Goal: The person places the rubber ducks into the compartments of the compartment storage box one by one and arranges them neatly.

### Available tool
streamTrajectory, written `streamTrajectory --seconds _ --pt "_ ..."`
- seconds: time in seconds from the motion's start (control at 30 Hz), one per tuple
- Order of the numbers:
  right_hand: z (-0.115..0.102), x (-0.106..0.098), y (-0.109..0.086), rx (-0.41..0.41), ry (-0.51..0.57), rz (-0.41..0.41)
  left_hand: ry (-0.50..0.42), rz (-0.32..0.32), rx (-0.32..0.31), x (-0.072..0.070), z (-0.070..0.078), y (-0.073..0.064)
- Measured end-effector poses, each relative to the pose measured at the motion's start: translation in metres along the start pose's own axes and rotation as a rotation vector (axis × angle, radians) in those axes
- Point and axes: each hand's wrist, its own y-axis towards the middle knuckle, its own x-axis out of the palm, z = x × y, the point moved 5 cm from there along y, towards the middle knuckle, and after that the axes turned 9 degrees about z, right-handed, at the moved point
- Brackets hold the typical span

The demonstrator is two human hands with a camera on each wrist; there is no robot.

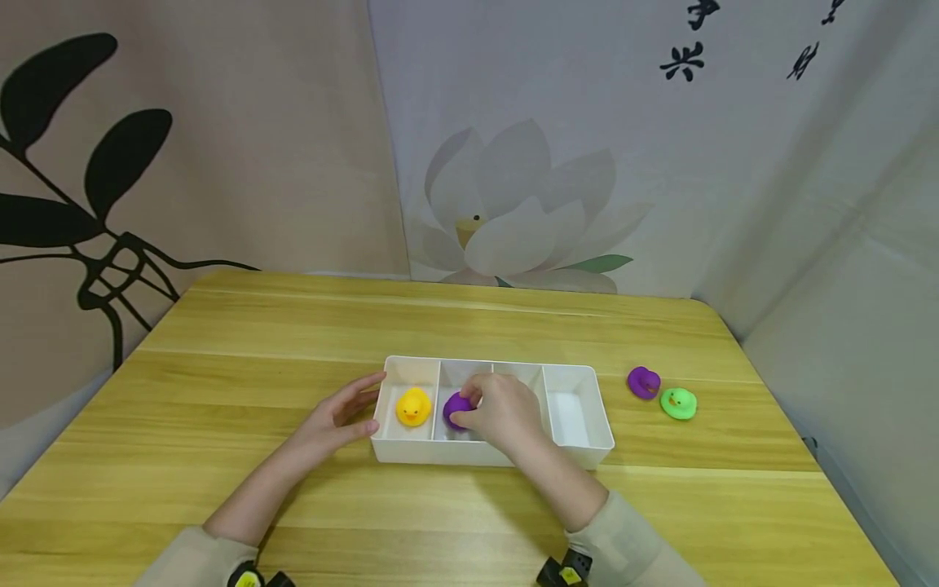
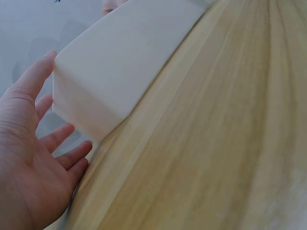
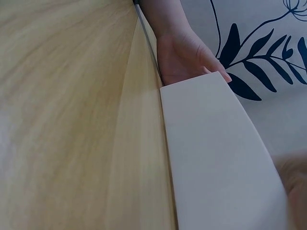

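Observation:
A white box (image 1: 440, 453) with several compartments in a row stands on the table. In its leftmost compartment sits a yellow rubber duck (image 1: 414, 408). My right hand (image 1: 509, 412) reaches in from the front and pinches a purple rubber duck (image 1: 456, 409) inside the second compartment, partly covering it. At the box's left end, my left hand (image 1: 333, 420) touches the wall with spread, relaxed fingers. The left wrist view shows that hand (image 2: 33, 158) beside the box's end (image 2: 120, 62). In the right wrist view, the box's long side (image 3: 216, 148) hides most of the right hand.
To the right of the box, another purple duck (image 1: 643, 383) and a green duck (image 1: 678, 403) lie close together on the wooden table (image 1: 330, 522). A printed curtain (image 1: 293, 147) hangs behind the table's far edge.

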Motion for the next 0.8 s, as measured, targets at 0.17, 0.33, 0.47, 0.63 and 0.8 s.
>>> streamTrajectory --seconds 0.17,0.33,0.47,0.63,0.8 --pt "0.0 0.0 0.001 0.005 0.002 -0.005 0.001 -0.002 0.003 0.0 -0.001 0.0" --pt "0.0 -0.001 0.0 0.007 0.004 -0.003 0.005 -0.002 0.001 0.0 -0.001 0.0" --pt "0.001 -0.001 0.0 0.01 0.008 -0.001 0.005 -0.002 -0.003 0.0 -0.002 0.0" --pt "0.001 -0.007 -0.001 0.018 0.028 0.021 0.004 -0.003 -0.001 0.001 -0.002 0.0" --pt "-0.001 -0.02 -0.003 0.003 0.092 0.057 -0.002 -0.004 0.005 0.001 -0.002 0.0"
